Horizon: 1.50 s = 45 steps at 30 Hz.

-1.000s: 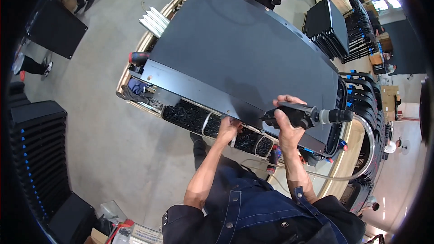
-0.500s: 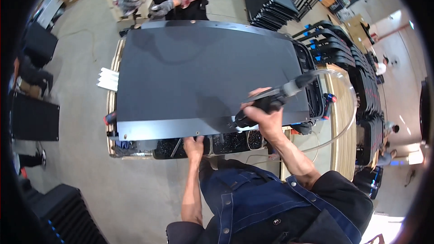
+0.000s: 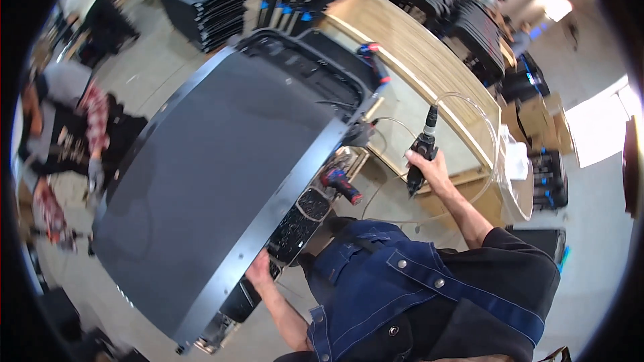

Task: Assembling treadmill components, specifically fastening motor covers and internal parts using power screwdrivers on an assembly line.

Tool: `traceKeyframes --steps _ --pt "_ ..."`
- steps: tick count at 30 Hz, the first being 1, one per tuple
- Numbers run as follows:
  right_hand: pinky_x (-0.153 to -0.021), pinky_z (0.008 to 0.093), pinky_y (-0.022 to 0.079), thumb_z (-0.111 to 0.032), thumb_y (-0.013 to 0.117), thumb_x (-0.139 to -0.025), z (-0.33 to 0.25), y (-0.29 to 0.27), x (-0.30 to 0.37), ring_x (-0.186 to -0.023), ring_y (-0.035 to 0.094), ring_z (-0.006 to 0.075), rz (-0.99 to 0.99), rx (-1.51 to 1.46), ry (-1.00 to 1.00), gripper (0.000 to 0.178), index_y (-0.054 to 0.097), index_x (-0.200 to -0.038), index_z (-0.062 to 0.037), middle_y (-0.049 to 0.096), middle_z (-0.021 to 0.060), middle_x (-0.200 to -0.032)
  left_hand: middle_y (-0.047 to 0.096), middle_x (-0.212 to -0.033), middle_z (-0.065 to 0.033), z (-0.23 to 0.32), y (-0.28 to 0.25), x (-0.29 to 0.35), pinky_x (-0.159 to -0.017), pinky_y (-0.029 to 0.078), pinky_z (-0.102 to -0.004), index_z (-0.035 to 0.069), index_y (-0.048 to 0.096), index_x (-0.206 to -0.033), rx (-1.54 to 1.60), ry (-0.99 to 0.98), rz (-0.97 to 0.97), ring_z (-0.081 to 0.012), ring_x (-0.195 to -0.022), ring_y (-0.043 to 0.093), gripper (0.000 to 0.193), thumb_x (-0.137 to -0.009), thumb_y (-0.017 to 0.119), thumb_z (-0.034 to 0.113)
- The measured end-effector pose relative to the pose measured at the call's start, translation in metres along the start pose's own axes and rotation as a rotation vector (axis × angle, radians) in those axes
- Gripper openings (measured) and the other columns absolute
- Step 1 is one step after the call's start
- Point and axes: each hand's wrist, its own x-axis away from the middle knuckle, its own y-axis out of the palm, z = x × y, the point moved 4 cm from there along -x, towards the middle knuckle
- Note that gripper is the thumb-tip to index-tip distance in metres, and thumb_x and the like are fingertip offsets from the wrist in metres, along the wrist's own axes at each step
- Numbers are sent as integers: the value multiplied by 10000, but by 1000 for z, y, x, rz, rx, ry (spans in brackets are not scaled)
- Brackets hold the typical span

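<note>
A large dark grey panel (image 3: 201, 154) with a bright metal edge strip (image 3: 251, 245) slants across the bench. My left hand (image 3: 258, 271) is at the strip's near edge, its fingers hidden by the edge and the bins below. Off to the right of the panel, my right hand (image 3: 429, 165) grips a black hose-fed power tool (image 3: 424, 139) with a grey collar. The tool stands nearly upright, apart from the panel, and a clear hose (image 3: 495, 134) curves away from its upper end. Black bins (image 3: 295, 228) of small dark parts sit below the panel edge.
A red and black cordless drill (image 3: 341, 184) lies beside the bins. Black molded frames (image 3: 308, 60) jut past the panel's far end, near a wooden crate (image 3: 402, 40). Stacked black panels (image 3: 204, 7) stand behind. A co-worker's plaid sleeve (image 3: 96, 117) is at the far left.
My view has turned to the right, so the panel now lies diagonally. My right hand has carried the tool from above the panel to its right. My left hand stays by the edge.
</note>
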Motion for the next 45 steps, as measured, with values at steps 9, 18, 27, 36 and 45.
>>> traceKeyframes --steps 9,18,27,36,45 --pt "-698 293 510 -220 874 -758 134 -107 -212 -730 602 114 50 73 0 394 633 -1015 -43 645 8 -808 668 -1009 -77 -18 -12 41 -817 549 -354 20 625 -1170 -221 -17 4 -193 -940 632 280 -941 698 164" --pt "-806 349 525 -209 901 -663 217 -72 -367 -816 629 166 -107 14 109 489 650 -1021 8 689 57 -865 688 -823 -4 -147 -37 129 -727 548 -347 141 694 -938 -467 -249 796 -166 -756 647 222 -1015 599 327" --pt "-729 347 520 -219 837 -703 116 -173 -363 -789 672 196 -370 163 135 347 673 -943 -31 703 95 -825 583 -792 0 -208 -48 91 -629 499 -329 106 620 -1001 -933 -418 705 -158 -698 560 150 -984 629 255" --pt "-813 443 520 -143 893 -623 260 -80 -412 -939 648 360 -185 285 -345 494 636 -1032 -42 649 154 -998 654 -881 -16 -250 32 41 -685 538 -317 88 637 -1109 -1379 -313 714 -153 -800 648 295 -961 679 340" --pt "-927 445 507 -202 845 -710 334 -45 -438 -1048 654 372 -146 378 110 480 681 -1132 -42 697 210 -1076 638 -839 -51 -224 -18 137 -639 540 -332 71 638 -1045 -1089 -235 918 -199 -751 638 219 -931 710 244"
